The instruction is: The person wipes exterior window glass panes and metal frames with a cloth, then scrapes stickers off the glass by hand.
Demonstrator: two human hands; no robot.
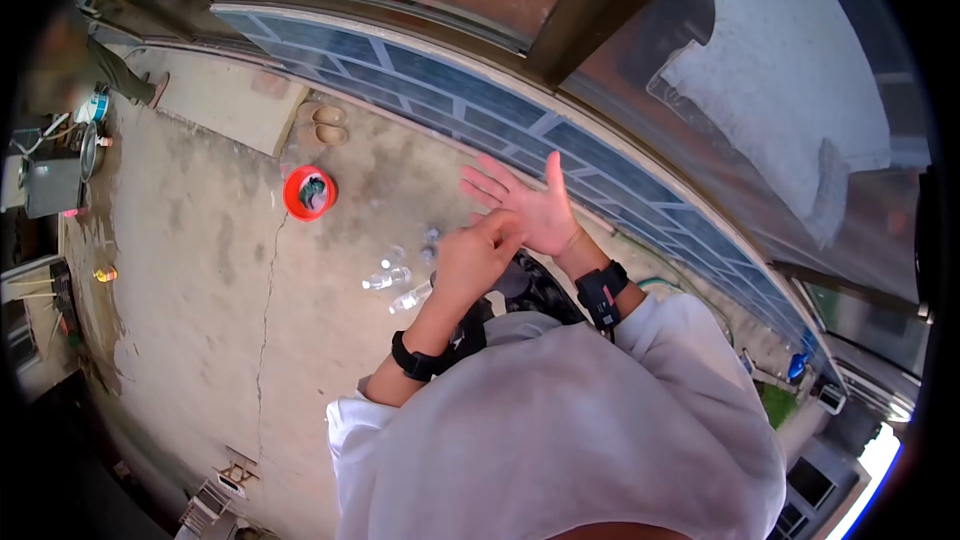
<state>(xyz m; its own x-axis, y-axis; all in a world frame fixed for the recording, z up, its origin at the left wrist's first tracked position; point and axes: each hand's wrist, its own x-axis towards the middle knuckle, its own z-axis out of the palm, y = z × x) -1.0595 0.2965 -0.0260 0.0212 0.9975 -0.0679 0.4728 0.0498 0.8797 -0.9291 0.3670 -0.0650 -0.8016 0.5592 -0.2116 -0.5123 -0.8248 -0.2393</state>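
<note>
My right hand [535,208] is open, palm facing me, with the fingers spread and the thumb sticking out. My left hand [478,255] is closed in front of it, thumb and fingers pinched together over the lower part of the right palm. Whatever the pinch holds, if anything, is hidden or too small to see. Black bands circle both wrists, with a dark box-like device [602,292] on the right one. Clear plastic bottles [388,280] lie on the ground beyond my left forearm.
An orange-red bucket [289,193] with dark and pale contents stands on the cracked concrete. Tan shoes [329,126] sit beside a pale slab [225,105]. A blue-grey brick wall [430,78] with windows runs along the right. Another person's leg [125,75] shows at far left.
</note>
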